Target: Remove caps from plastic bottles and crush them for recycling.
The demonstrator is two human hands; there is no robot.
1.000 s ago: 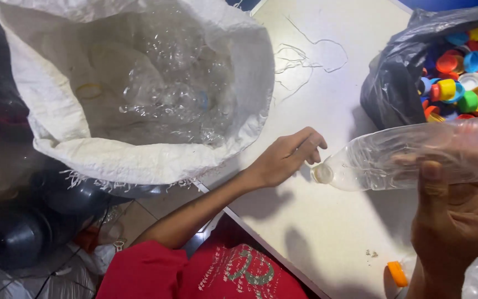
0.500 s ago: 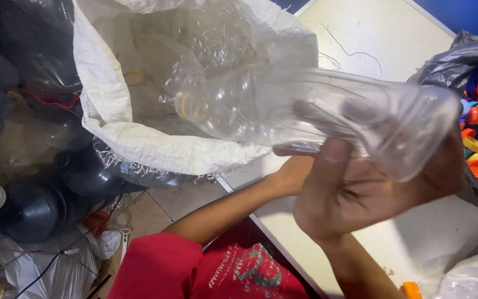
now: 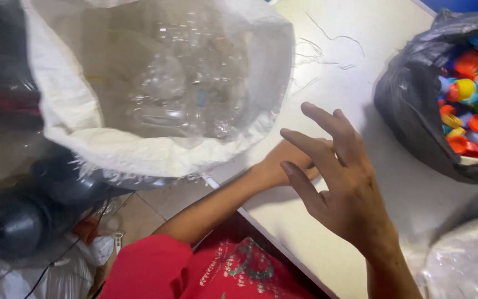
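My right hand (image 3: 338,194) hovers over the white table (image 3: 394,33) with its fingers spread toward the sack, holding nothing. My left hand (image 3: 278,160) lies on the table's near edge just behind it, partly hidden by my right fingers, with nothing seen in it. A large white woven sack (image 3: 84,127) stands open at the table's left side. Inside it lie several crushed clear plastic bottles (image 3: 183,94).
A black plastic bag (image 3: 410,111) at the right holds many coloured bottle caps (image 3: 471,94). A clear bag (image 3: 466,266) sits at the lower right corner. Loose threads (image 3: 327,50) lie on the table. Dark bags (image 3: 23,221) crowd the floor at the lower left.
My right hand carried a clear plastic bottle from the table toward the sack, and now it is empty and open. My left hand stayed on the table.
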